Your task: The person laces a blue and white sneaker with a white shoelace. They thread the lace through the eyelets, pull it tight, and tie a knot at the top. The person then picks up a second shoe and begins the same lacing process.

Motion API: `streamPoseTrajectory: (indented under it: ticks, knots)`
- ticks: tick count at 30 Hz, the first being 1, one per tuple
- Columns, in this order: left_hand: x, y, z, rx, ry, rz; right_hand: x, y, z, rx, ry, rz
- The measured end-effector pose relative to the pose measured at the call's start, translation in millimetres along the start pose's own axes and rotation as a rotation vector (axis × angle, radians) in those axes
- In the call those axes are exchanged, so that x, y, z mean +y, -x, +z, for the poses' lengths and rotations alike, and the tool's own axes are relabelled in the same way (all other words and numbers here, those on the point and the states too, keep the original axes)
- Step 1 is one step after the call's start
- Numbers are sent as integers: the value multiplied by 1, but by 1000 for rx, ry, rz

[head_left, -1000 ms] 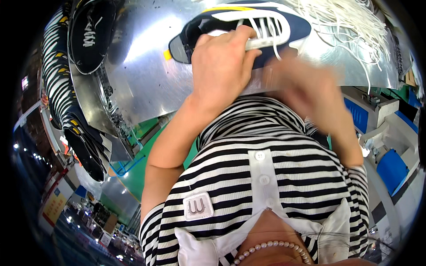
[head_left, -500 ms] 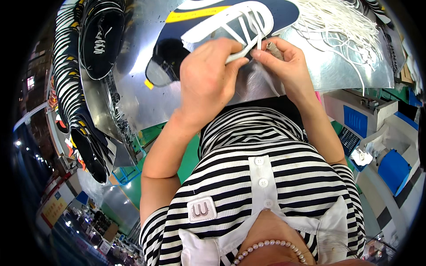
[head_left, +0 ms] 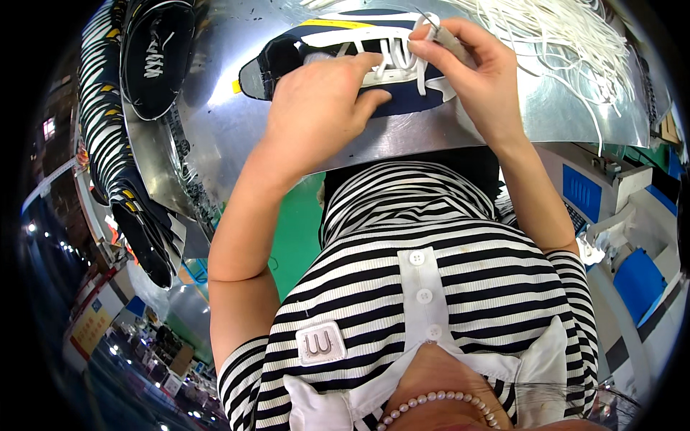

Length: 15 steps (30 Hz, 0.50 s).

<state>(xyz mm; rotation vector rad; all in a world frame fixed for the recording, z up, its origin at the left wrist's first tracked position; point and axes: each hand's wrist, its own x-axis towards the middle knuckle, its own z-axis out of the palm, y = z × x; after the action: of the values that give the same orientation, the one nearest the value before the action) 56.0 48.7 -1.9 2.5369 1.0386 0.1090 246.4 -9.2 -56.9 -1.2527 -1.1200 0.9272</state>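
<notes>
A navy shoe upper [head_left: 413, 105] with white eyelet strips and a yellow stripe lies on the metal table, its dark heel part to the left. White lace [head_left: 399, 56] crosses between its strips in several rows. My left hand [head_left: 320, 104] grips the near side of the upper, thumb and forefinger around the eyelet strip, its other fingers hidden. At the toe end, my right hand [head_left: 478, 68] is closed around the cloth-wrapped handle of a thin metal hook tool [head_left: 451, 43]. White lace runs at its fingertips; whether they pinch it is unclear.
A pile of loose white laces [head_left: 568, 43] covers the table's far right. At left, a laced black shoe upper [head_left: 154, 61] lies beside a long row of stacked striped uppers [head_left: 106, 108]. The metal table's [head_left: 431, 136] near edge runs in front of my body.
The shoe upper has turned and lies flatter, its eyelet strips closer together. My hands have moved apart. The right one rose up and right with the hook tool; the left shifted slightly left.
</notes>
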Motion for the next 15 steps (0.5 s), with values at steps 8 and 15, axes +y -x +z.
streamPoseTrajectory:
  ticks: [8, 15]
  knots:
    - [-5, -3, 12, 1, 213, -141, 17, -2, 27, 134, -27, -45]
    - [-8, -4, 25, 132, 103, -117, 34, -3, 36, 188, 217, -274]
